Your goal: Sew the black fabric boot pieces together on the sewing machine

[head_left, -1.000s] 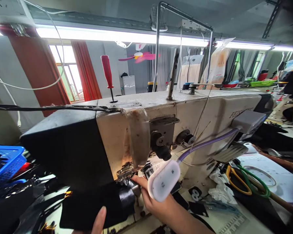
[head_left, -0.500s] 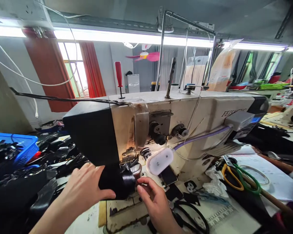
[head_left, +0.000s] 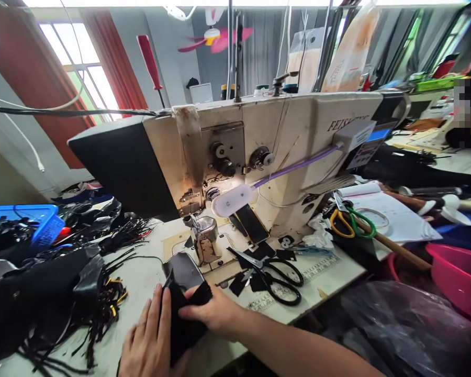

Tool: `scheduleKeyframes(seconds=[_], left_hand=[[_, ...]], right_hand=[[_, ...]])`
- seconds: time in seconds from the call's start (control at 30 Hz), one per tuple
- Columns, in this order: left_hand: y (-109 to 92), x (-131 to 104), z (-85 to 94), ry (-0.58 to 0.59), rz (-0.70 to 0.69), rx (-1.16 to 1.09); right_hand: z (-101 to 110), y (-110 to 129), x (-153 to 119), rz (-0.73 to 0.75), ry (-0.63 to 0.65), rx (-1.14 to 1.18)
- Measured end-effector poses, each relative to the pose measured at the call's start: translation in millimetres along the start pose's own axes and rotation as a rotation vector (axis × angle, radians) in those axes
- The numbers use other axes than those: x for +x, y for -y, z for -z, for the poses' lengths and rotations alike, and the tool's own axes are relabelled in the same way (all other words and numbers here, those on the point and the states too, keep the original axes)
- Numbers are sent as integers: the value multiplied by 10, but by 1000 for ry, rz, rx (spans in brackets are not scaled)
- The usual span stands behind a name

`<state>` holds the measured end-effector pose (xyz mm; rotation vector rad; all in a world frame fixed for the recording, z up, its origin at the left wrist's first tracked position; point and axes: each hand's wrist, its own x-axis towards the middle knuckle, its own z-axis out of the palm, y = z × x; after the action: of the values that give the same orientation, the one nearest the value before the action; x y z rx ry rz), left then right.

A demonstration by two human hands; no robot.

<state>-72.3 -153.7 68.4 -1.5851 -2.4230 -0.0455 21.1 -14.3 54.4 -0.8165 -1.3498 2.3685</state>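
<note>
A black piece of material (head_left: 182, 319) lies between my two hands in front of the sewing machine (head_left: 298, 131). My left hand (head_left: 151, 335) rests along its left side, fingers together and pointing up and away. On the right, my right hand (head_left: 215, 309) pinches the folded edge between thumb and fingers. Just beyond is a smooth dark part (head_left: 182, 269), beside the metal post (head_left: 206, 235) under the needle area. A lit lamp (head_left: 232, 200) hangs over the machine bed. Black-handled scissors (head_left: 278, 277) lie to the right of my right hand.
Black pieces with loose straps (head_left: 74, 288) heap on the left, with a blue basket (head_left: 49, 225) behind. Yellow and green scissors (head_left: 353, 222), a wooden stick (head_left: 400, 248) and papers lie at right. A pink basin (head_left: 459, 277) stands beside clear plastic (head_left: 408, 324) at lower right.
Both hands have come down and nearer with the black material, away from the machine's post. The view has tilted down, and the black-handled scissors now show in full.
</note>
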Motion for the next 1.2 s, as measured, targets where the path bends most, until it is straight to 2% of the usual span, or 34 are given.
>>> scheduleKeyframes(seconds=[0.1,0.17,0.2,0.23,0.3,0.33,0.37,0.43,0.53,0.57,0.63,0.73,0.77,0.83,0.93,1.0,1.13,1.2], left_hand=[[-79,117,-42,131,-32,-132],[-190,172,-10,220,-32,-145],[-253,192,21,247,-30,-140],[-313,209,58,258,-24,-135],[-415,239,136,238,24,-130],[-452,253,170,214,55,-130],[-482,268,197,189,84,-132],[-523,298,230,147,140,-135],[-542,330,241,144,198,-158],[-536,337,243,153,219,-175],[-504,344,259,167,274,-215],[-424,347,317,169,344,-270],[-396,347,341,172,361,-281],[-352,345,389,189,389,-294],[-314,332,434,213,397,-307],[-302,316,442,234,350,-328],[-272,282,447,287,232,-360],[-251,272,460,300,207,-356]], right_hand=[[151,33,-52,73,28,89],[364,112,-146,101,16,76],[507,161,-216,141,3,-8],[671,209,-297,207,-27,-163],[1046,280,-468,354,-163,-680],[1239,294,-544,394,-322,-981],[1423,293,-607,364,-465,-1202],[1723,261,-681,316,-541,-1331],[1931,232,-684,312,-490,-1345],[1934,238,-672,319,-480,-1310],[1863,242,-655,325,-430,-1061],[1658,136,-666,197,-207,-496],[1586,68,-678,145,-119,-411],[1453,-64,-707,113,-15,-446],[1235,-79,-753,216,0,-666],[1054,81,-778,255,43,-748],[730,486,-768,239,267,-788],[673,564,-731,213,253,-836]])
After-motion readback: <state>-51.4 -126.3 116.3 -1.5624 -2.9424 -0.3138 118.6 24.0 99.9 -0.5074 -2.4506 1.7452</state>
